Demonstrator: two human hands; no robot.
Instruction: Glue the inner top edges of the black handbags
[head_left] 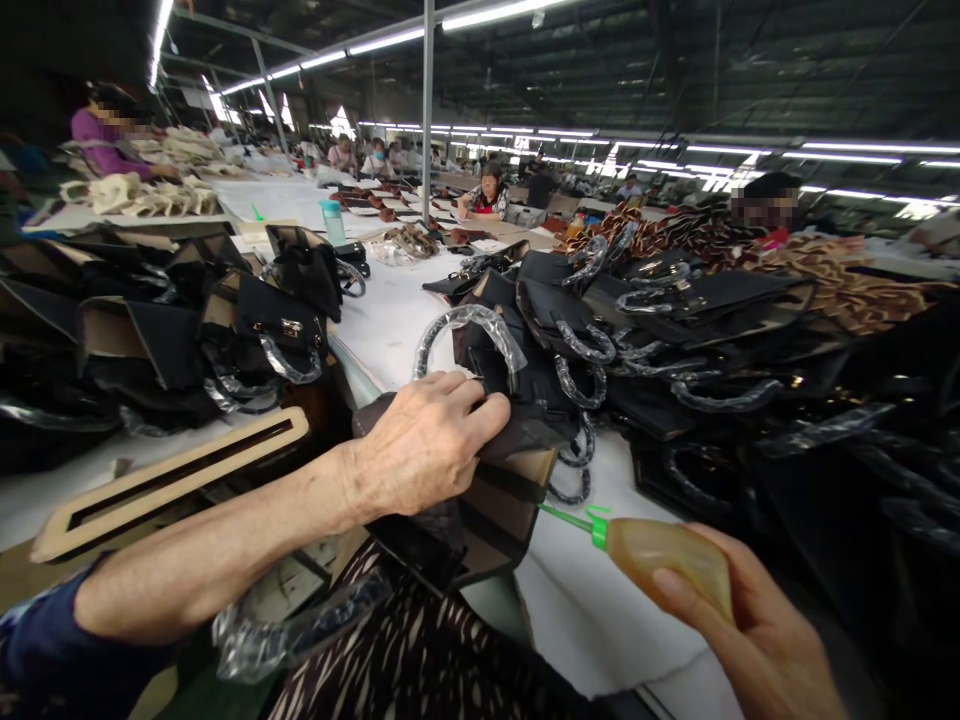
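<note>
A black handbag (499, 510) lies tilted in front of me, its tan inner edge facing right. My left hand (424, 440) is closed on the bag's upper part, and its fingertips are hidden behind the material. One plastic-wrapped handle (472, 325) arches up beyond that hand; another wrapped handle (300, 630) hangs down toward my lap. In my right hand (765, 620) is a soft, amber glue bottle (667, 560) with a green nozzle. The nozzle points left, and its tip is at the bag's right edge; whether it touches cannot be made out.
Black handbags (150, 340) stand in rows at left, and a large heap of black bags (675, 310) covers the right side. A pale slotted frame (180, 480) lies by my left forearm. Farther back are a teal bottle (332, 222), a metal post (428, 120) and several people at tables.
</note>
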